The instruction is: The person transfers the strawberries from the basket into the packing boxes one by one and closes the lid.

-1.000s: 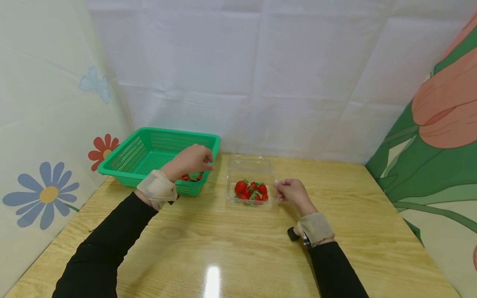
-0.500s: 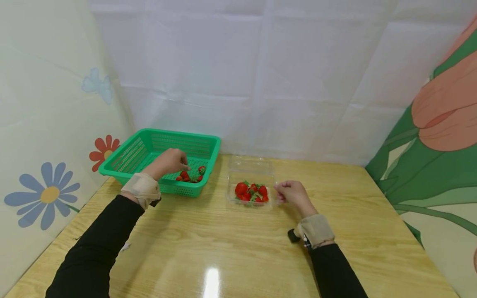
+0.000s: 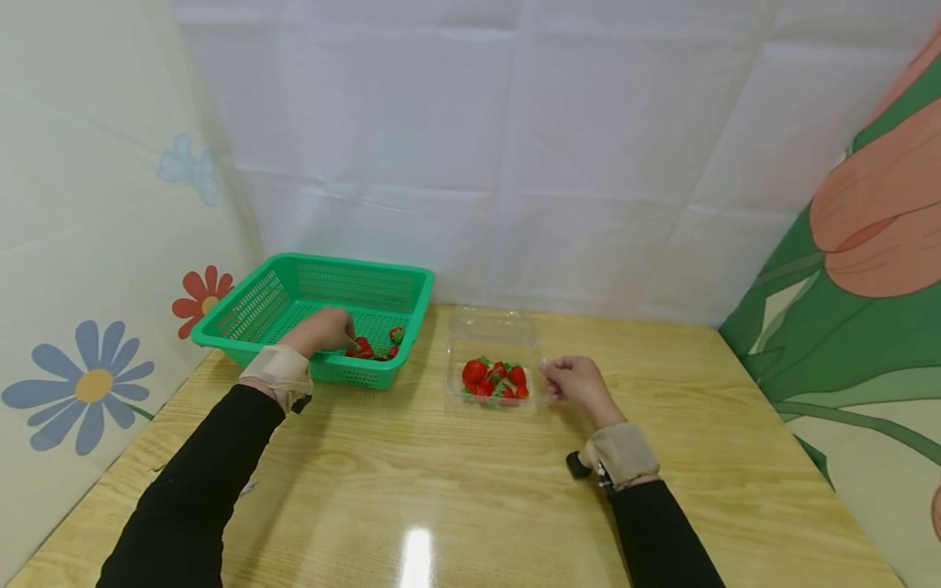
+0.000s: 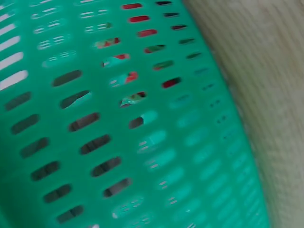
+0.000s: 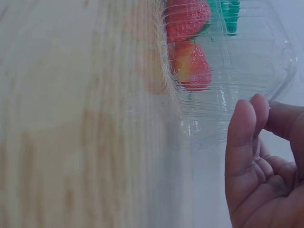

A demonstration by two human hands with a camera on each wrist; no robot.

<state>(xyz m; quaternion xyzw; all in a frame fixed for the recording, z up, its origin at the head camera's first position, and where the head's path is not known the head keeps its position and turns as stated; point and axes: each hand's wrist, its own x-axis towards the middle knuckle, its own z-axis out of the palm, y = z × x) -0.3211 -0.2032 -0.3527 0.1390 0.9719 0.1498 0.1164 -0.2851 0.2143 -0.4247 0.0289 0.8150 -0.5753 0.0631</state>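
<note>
My left hand (image 3: 323,329) reaches down over the near wall of a green plastic basket (image 3: 422,298). Its fingertips are at the red strawberries (image 3: 363,347) on the basket floor; whether they pinch one cannot be made out. The left wrist view shows only the slotted basket wall (image 4: 95,156), with red and green behind some slots. My right hand (image 3: 577,380) pinches the right rim of a clear plastic clamshell box (image 3: 457,347) between thumb and fingers. The box stands with its lid up and several strawberries (image 3: 494,378) inside; the right wrist view shows this grip close up.
The wooden table (image 3: 412,457) extends around the basket and box. A white cloth wall (image 3: 470,163) rises behind them, with flower-printed sheets on both sides. A small pale scrap (image 3: 247,487) lies beside my left forearm.
My left hand has moved left and down from above the basket's right side to the strawberries in it. My right hand and the clamshell box have stayed in place.
</note>
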